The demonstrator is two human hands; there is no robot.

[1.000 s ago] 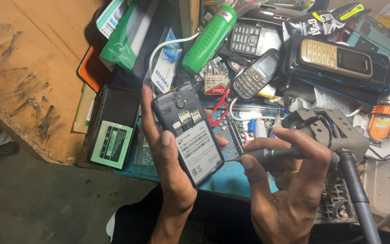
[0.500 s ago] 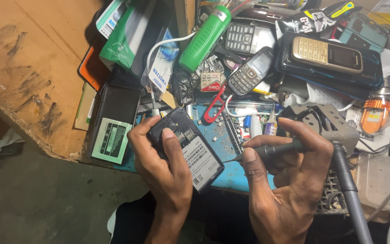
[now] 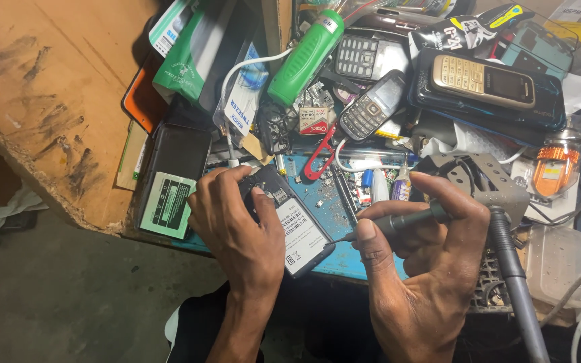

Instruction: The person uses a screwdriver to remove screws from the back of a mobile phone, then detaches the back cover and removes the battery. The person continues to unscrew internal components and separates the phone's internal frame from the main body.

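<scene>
The left hand (image 3: 237, 225) is curled around an open phone (image 3: 290, 225) with its back cover off. The fingers wrap over the far end of the phone and the thumb lies on its right side. The phone lies tilted on the near edge of a blue mat (image 3: 334, 198), and a white sticker shows on the part nearest the person.

The right hand (image 3: 425, 269) is closed around a thin dark tool (image 3: 398, 220), held like a pen. The thumb and fingers pinch it. The tip of the tool points left, toward the phone, and sits just beside the phone's near corner. I cannot tell if the tip touches it.

To the left of the phone lies a flat black battery (image 3: 166, 202) with a green and white label. Farther away there is a green tube (image 3: 304, 57) lying tilted. Right of it are a small grey phone with buttons (image 3: 373, 104) and a gold phone with buttons (image 3: 482, 81) on top of a dark case. A red clip (image 3: 317, 158) lies on the far part of the mat. On the right, a grey metal stand (image 3: 485, 181) sits just behind the right hand, and a grey hose (image 3: 516, 282) runs from it toward the person. A wooden board (image 3: 55, 87) fills the left side.
</scene>
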